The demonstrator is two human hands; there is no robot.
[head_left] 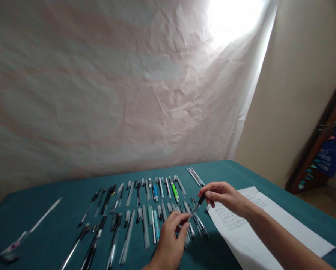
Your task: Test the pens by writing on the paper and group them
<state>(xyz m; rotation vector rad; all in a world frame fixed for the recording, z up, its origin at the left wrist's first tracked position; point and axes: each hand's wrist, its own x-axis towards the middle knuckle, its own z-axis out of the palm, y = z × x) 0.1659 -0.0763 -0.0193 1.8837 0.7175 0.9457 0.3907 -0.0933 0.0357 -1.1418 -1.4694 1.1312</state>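
A pen [195, 208] with a clear barrel and a dark end slants in the air between my two hands. My right hand [224, 197] pinches its dark upper end; whether that part is a cap or a grip I cannot tell. At the lower tip, the thumb and fingers of my left hand [172, 234] close on the barrel. Under and beside the hands lies a front row of pens, with a teal patterned pen [156, 225] left of my left hand. Farther back, another row includes a bright green pen [174, 190] and a blue pen [155, 193].
Handwritten paper sheets [269, 225] lie under my right forearm. Several slim pens [195, 177] sit together at the back. A long, thin, pale object [44, 217] rests at far left on the green tablecloth [38, 193]. A pale sheet [100, 93] hangs behind.
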